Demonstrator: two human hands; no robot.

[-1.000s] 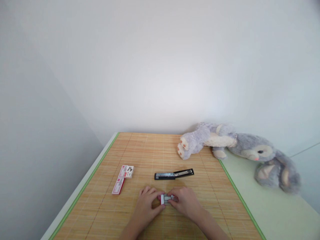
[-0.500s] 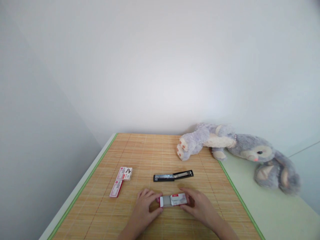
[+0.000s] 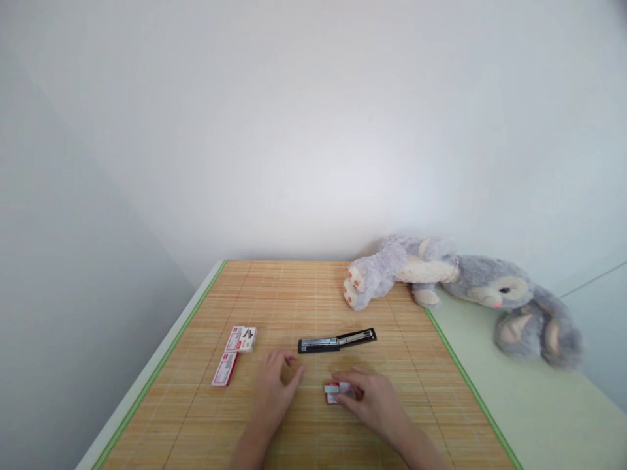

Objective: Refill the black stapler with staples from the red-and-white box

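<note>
Between the thumb and fingers of my right hand (image 3: 378,398) is a small red-and-white staple box (image 3: 332,393), low over or on the bamboo mat. Its right part is hidden by those fingers. To its left, my left hand (image 3: 272,388) is apart from the box, thumb and fingers spread with nothing between them. Just beyond both hands lies a black stapler (image 3: 318,344), opened out flat so its metal staple channel shows.
Several more small red-and-white boxes (image 3: 224,370) lie together on the left of the bamboo mat (image 3: 289,294). A grey plush rabbit (image 3: 382,271) stretches along the back right, from the mat onto the pale green tabletop (image 3: 533,411). A wall rises behind.
My left hand has let go of the box and drawn left. The box, which looked drawn out lengthwise, now appears shorter in my right hand. The view has shifted slightly.
</note>
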